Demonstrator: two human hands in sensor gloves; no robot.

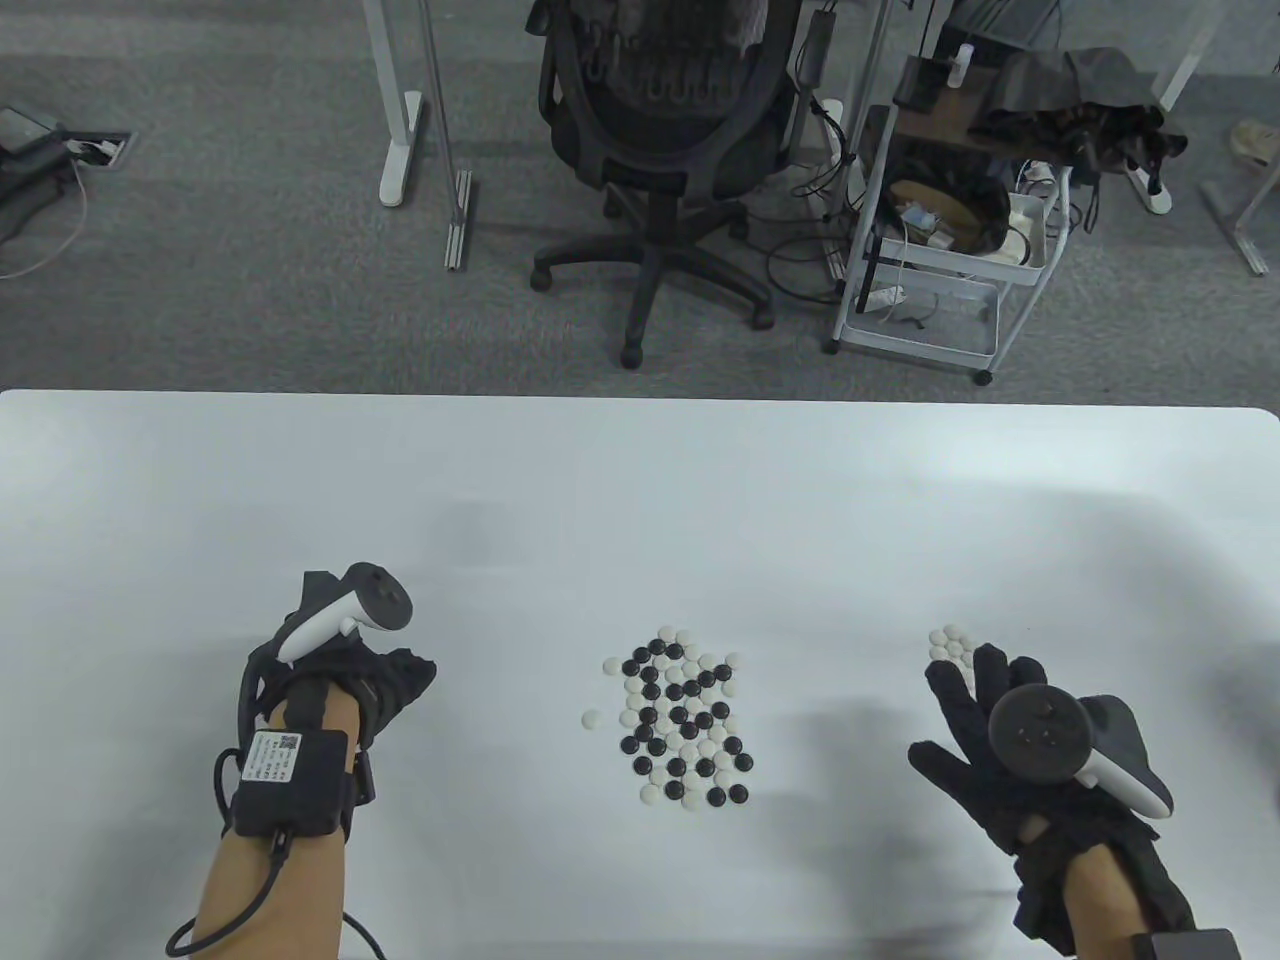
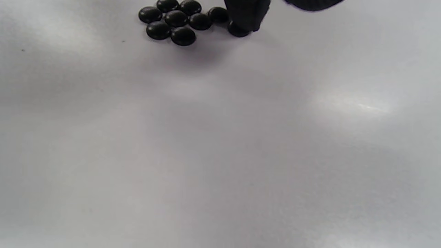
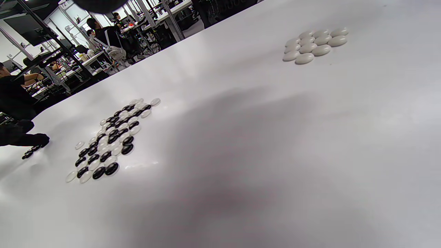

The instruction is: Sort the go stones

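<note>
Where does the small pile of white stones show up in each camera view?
Table view: the pile of white stones lies right of centre, just beyond the right hand.
Left wrist view: not in it; only black stones show there.
Right wrist view: upper right, on the table.
Shared landmark: the mixed pile of black and white stones, centre in the table view, left in the right wrist view.

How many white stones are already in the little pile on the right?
8, packed together in one cluster of white stones on the table, just beyond the right hand. In the table view the fingers cover part of it; the right wrist view shows all eight.
</note>
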